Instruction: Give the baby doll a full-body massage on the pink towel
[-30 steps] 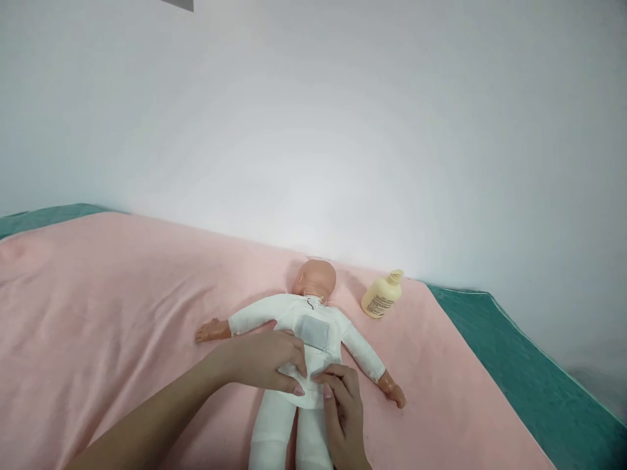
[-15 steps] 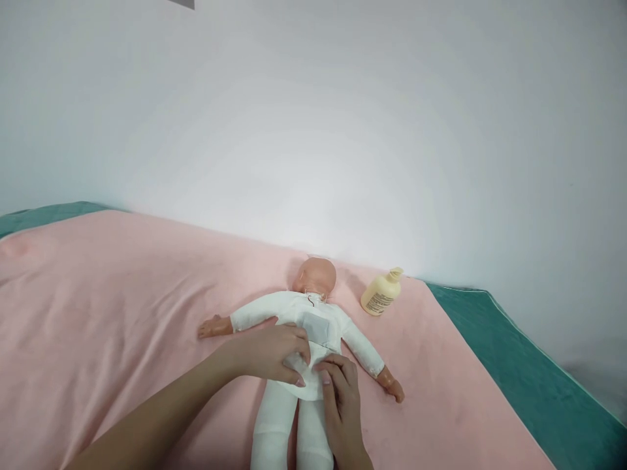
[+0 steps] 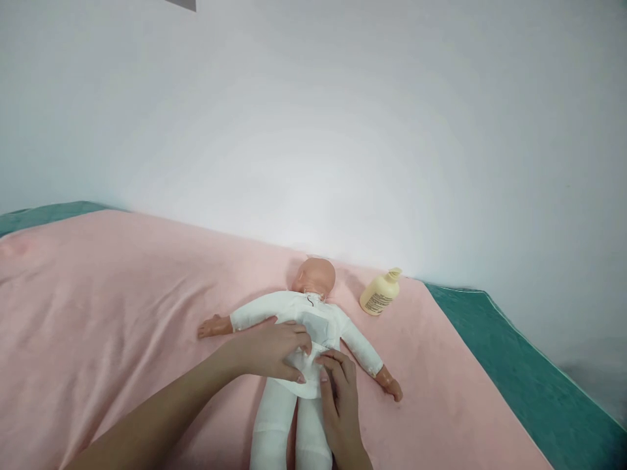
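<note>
A doll with a white cloth body [image 3: 275, 418] and a tan plastic head [image 3: 316, 275] lies flat, its arms spread wide. On its upper back or chest, I cannot tell which, is a grey rectangular patch [image 3: 316, 328]. Just below the patch my left hand [image 3: 277, 352] rests on the left of the torso, thumb and fingers apart and nothing visible between them. My right hand [image 3: 340, 391] touches the lower right of the torso, its fingers bent and spread from the thumb, holding nothing I can see.
A pale yellow pump bottle [image 3: 379, 294] stands to the right of the doll's head. Under everything lies a wrinkled pink sheet [image 3: 122, 294], with a green cover [image 3: 529, 365] showing at both sides. A white wall [image 3: 313, 130] rises behind.
My right hand's fingers have shifted slightly up and to the left over the torso. My left fingertips have moved a little closer to them.
</note>
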Demonstrator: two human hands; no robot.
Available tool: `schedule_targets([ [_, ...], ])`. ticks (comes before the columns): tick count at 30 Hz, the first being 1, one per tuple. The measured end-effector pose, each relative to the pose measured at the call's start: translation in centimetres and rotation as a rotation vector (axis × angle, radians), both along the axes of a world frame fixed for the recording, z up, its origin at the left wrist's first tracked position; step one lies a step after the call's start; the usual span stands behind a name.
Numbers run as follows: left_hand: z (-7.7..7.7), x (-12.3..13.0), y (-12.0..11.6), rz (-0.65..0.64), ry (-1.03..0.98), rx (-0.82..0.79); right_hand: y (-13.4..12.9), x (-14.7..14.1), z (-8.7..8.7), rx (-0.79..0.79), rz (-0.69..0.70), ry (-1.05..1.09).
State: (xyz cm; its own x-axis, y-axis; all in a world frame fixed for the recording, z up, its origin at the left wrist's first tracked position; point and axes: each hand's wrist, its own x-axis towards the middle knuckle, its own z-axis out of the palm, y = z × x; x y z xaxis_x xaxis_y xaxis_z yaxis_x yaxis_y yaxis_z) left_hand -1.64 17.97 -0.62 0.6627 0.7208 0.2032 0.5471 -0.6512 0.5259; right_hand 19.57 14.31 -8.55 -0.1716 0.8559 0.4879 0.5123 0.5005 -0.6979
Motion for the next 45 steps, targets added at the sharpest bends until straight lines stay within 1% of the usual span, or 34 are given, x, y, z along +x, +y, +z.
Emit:
schedule_targets([
  [3, -0.2, 0.0, 0.2, 0.010, 0.003, 0.016, 0.0, 0.1, -0.2, -0.009, -0.021, -0.007],
  [7, -0.5, 0.0, 0.2, 0.016, -0.009, 0.003, 0.2, 0.1, -0.2, -0.024, -0.012, -0.021],
  [12, 0.0, 0.0, 0.3, -0.004, 0.006, -0.062, 0.3, 0.1, -0.2, -0.024, -0.020, -0.020],
  [16, 0.4, -0.1, 0.5, -0.004, -0.026, -0.060, 0.2, 0.0, -0.3, -0.023, -0.045, -0.014],
  [23, -0.1, 0.0, 0.6, -0.012, -0.040, -0.057, 0.4, 0.0, -0.3, -0.045, -0.030, -0.042],
  [26, 0.0, 0.2, 0.8, -0.021, -0.056, -0.059, 0.6, -0.1, 0.1, -0.052, -0.019, -0.038],
  [28, 0.2, 0.4, 1.0, -0.026, -0.082, -0.055, 1.0, -0.1, 0.8, -0.054, -0.014, -0.011],
  [30, 0.3, 0.4, 1.4, 0.001, -0.137, -0.039, 1.6, -0.1, 1.8, -0.063, -0.026, 0.035],
  [32, 0.1, 0.3, 2.0, 0.056, -0.198, -0.015, 2.8, -0.2, 2.9, -0.056, -0.042, 0.089],
  [35, -0.9, -0.1, 3.1, 0.161, -0.285, 0.060, 5.3, -0.5, 4.2, -0.020, -0.049, 0.117],
  [37, -1.7, -0.3, 3.8, 0.203, -0.308, 0.119, 7.1, -0.9, 4.7, -0.006, -0.040, 0.090],
  [41, -3.1, -0.1, 4.4, 0.237, -0.259, 0.184, 9.7, -1.9, 4.4, -0.012, -0.015, 0.017],
  [45, -3.8, 0.4, 4.6, 0.235, -0.186, 0.190, 10.4, -2.4, 3.5, -0.027, -0.011, -0.070],
])
